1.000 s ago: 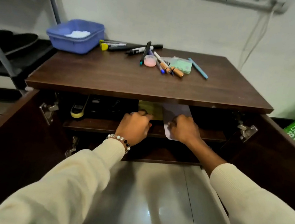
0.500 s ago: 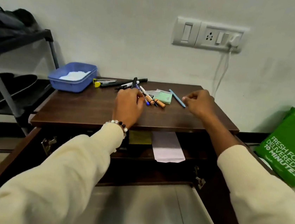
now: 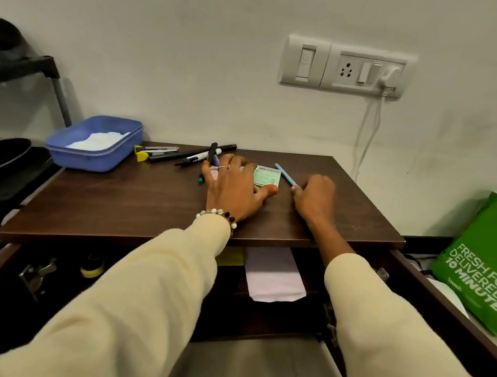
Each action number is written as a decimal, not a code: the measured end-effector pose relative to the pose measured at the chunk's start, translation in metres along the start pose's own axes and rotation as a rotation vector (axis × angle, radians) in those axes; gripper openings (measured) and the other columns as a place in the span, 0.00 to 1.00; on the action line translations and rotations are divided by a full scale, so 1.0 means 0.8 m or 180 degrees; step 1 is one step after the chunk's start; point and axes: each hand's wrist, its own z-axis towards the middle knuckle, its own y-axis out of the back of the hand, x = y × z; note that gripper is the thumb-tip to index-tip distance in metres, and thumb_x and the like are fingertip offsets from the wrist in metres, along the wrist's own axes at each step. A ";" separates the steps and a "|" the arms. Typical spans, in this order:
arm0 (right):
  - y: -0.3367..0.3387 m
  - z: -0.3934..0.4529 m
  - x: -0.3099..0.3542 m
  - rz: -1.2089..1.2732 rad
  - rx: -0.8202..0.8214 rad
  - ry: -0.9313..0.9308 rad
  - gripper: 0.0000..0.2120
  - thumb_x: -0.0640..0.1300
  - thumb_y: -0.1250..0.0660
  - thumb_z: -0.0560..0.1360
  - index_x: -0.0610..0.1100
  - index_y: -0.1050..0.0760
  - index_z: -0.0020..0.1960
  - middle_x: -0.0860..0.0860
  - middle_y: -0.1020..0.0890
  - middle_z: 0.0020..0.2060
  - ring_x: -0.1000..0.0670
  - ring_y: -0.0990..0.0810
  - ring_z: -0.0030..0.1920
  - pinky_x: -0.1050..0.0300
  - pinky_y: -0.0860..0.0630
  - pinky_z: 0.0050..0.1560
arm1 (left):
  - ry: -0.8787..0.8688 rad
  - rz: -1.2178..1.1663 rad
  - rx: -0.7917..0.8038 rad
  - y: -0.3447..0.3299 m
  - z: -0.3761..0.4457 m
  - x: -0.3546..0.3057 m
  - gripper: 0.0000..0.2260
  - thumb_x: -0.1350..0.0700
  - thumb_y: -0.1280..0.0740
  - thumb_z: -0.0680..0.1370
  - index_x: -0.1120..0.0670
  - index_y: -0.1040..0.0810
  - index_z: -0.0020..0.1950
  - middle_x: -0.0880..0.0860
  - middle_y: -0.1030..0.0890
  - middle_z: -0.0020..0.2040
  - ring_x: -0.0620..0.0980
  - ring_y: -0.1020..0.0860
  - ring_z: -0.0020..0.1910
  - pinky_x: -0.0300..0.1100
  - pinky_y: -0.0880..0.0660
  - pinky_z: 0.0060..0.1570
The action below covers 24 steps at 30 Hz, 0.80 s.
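On the dark wooden cabinet top lies a cluster of pens and markers beside a green card pack. My left hand lies spread flat over the near part of this cluster, its thumb beside the pack. A light blue pen lies slanted to the right of the pack. My right hand has curled fingers, with the fingertips at the pen's near end; whether they pinch it is hidden. Below the top, a pale paper sheet and a yellow pad stick out from the shelf.
A blue plastic tub with white cloth stands at the back left. A yellow stapler lies next to it. Both cabinet doors stand open. A green delivery bag is on the right, a shoe rack on the left, a wall socket above.
Both hands left the inner shelf and rose to the cabinet top. The left hand has since spread over the pens, and the right hand has settled at the blue pen's near end.
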 end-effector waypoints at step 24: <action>0.006 0.002 0.001 0.1018 -0.0389 -0.0372 0.07 0.44 0.41 0.77 0.43 0.27 0.52 0.46 0.21 0.51 0.44 0.24 0.54 0.45 0.24 0.52 | 0.0531 0.0973 0.0340 -0.025 0.028 -0.044 0.43 0.26 0.50 0.71 0.60 0.24 0.65 0.62 0.34 0.71 0.64 0.45 0.74 0.71 0.65 0.65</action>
